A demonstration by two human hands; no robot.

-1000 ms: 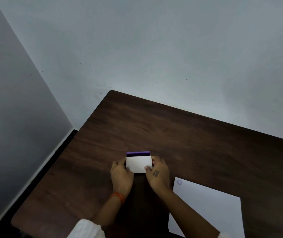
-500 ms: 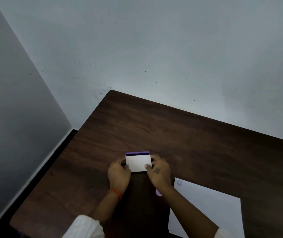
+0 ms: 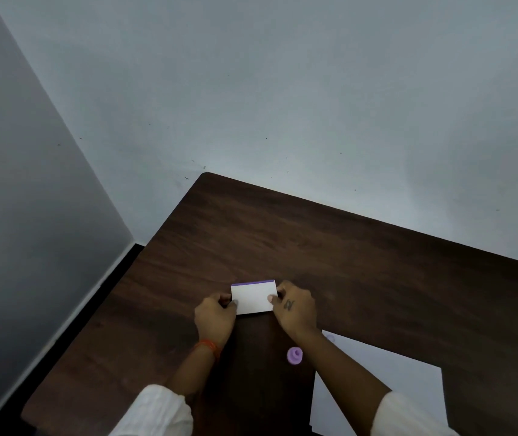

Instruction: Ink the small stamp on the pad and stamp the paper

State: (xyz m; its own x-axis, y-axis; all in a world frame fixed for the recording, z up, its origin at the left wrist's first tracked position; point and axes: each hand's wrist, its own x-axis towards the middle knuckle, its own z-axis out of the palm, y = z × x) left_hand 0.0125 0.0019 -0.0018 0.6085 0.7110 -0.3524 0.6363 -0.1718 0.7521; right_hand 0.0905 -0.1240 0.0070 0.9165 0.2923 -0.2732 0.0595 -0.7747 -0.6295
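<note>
The ink pad point(image 3: 253, 298) is a small flat box with a white lid and a purple edge, lying on the dark wooden table point(image 3: 330, 253). My left hand point(image 3: 215, 317) grips its left side and my right hand point(image 3: 295, 308) grips its right side, thumbs on the lid. The small purple stamp point(image 3: 294, 355) stands on the table just below my right wrist, untouched. The white paper point(image 3: 408, 385) lies at the lower right, partly under my right forearm, with a faint purple mark point(image 3: 330, 338) near its top left corner.
Pale walls stand behind and to the left of the table. The table's rounded far corner point(image 3: 207, 175) is close to the wall, and a dark floor strip point(image 3: 94, 297) runs along its left edge.
The lid's dark gap has closed down to a thin purple edge. The purple stamp has come into view below my right wrist as the view shifted slightly.
</note>
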